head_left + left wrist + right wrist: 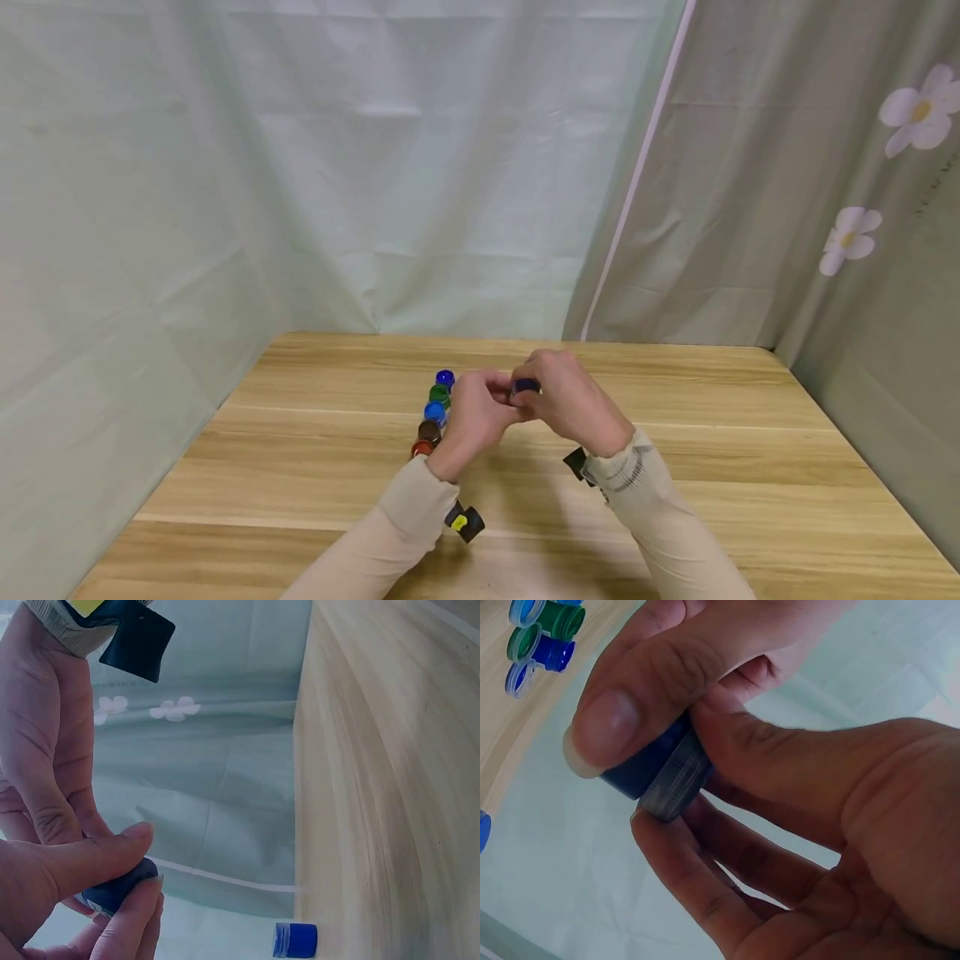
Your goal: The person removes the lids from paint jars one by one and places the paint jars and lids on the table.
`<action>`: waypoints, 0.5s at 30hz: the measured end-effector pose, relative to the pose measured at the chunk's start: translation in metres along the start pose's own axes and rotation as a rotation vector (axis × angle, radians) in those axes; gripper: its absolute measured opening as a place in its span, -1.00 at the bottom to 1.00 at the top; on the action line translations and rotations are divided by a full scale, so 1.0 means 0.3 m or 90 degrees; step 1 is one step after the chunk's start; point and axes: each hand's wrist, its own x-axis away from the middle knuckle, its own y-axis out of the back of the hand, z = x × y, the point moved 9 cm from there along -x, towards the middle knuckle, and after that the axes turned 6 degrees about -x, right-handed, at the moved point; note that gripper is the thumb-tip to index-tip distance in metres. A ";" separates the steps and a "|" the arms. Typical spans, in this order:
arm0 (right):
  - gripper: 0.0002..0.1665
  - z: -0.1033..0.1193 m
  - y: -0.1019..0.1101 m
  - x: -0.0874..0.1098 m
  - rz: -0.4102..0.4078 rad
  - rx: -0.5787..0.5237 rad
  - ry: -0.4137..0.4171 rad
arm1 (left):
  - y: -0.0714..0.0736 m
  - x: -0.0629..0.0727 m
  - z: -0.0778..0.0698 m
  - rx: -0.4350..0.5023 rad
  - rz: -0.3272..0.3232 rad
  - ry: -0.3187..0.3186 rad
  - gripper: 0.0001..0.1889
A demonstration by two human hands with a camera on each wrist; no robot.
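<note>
A small dark blue paint jar (527, 385) is held between both hands above the table. My left hand (477, 410) pinches its dark blue body (636, 774) with thumb and fingers. On the jar's clear ribbed part (676, 784), which looks like a lid, my right hand (576, 402) has its thumb and fingertips. The fingers hide much of the jar in every view. Beside the left hand stands a row of similar jars: dark blue (446, 379), green (439, 395), blue (435, 412), brown (429, 431) and red (422, 448), the last partly behind the wrist.
Another blue jar (302, 940) with a clear end sits on the wooden table (720, 450); the right wrist view catches its edge. Pale curtains (450, 167) hang behind the table, with a flower-printed curtain (892, 350) on the right.
</note>
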 end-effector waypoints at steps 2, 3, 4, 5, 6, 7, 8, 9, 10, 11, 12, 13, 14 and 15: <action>-0.88 0.003 0.002 0.001 0.001 0.002 0.007 | 0.002 -0.002 0.002 0.000 0.002 0.004 -0.75; -0.90 0.005 0.003 0.001 0.001 0.004 0.012 | 0.002 -0.003 0.004 0.000 0.002 0.007 -0.75; -0.91 0.005 0.004 0.001 0.002 0.004 0.015 | 0.002 -0.004 0.004 0.000 0.003 0.006 -0.75; -0.91 0.007 0.005 0.001 0.004 0.003 0.019 | 0.001 -0.005 0.004 0.004 0.006 0.004 -0.75; -0.90 0.008 0.006 0.001 0.005 0.001 0.024 | -0.001 -0.005 0.004 0.012 0.010 0.002 -0.76; -0.88 0.012 0.009 0.002 0.005 0.002 0.034 | -0.003 -0.005 0.005 0.023 0.015 0.003 -0.76; -0.86 0.014 0.010 0.002 0.007 0.001 0.041 | -0.005 -0.005 0.005 0.032 0.021 0.004 -0.75; -0.83 0.017 0.012 0.003 0.008 0.002 0.050 | -0.007 -0.005 0.007 0.043 0.026 0.006 -0.74; -0.81 0.019 0.014 0.003 0.011 0.002 0.058 | -0.009 -0.005 0.008 0.052 0.031 0.008 -0.73; -0.79 0.021 0.016 0.004 0.013 0.003 0.065 | -0.011 -0.005 0.009 0.063 0.036 0.012 -0.72; -0.78 0.023 0.018 0.004 0.017 0.002 0.071 | -0.013 -0.005 0.011 0.072 0.041 0.015 -0.71; -0.77 0.024 0.019 0.005 0.021 0.003 0.079 | -0.015 -0.006 0.013 0.081 0.046 0.019 -0.69; -0.76 0.023 0.020 0.005 0.027 -0.001 0.080 | -0.016 -0.006 0.014 0.090 0.050 0.022 -0.68; -0.75 0.022 0.021 0.006 0.032 -0.001 0.082 | -0.018 -0.006 0.016 0.101 0.055 0.025 -0.66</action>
